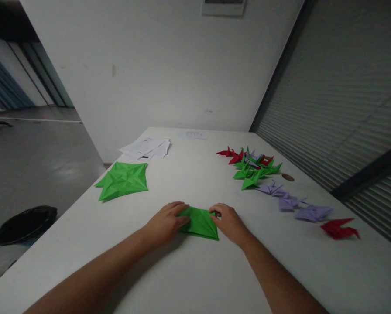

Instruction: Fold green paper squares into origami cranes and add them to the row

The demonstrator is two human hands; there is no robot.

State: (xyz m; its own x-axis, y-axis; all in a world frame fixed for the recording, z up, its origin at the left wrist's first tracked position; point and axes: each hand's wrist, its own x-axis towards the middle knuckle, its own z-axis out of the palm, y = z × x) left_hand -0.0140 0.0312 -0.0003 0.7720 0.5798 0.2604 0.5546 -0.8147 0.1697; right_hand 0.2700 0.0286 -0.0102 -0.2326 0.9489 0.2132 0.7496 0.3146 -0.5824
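Head view — cranes (257,168), papers (146,148) aside

View: one head-worn camera, no second view.
Position: above the near edge of the worktop (189,279).
Facing: forward and down, toward the far wall (169,65).
Nearness: close over both forearms; worktop's far end well off.

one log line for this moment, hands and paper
left hand: pressing green folded paper | right hand: on its right edge | paper: flat on white table
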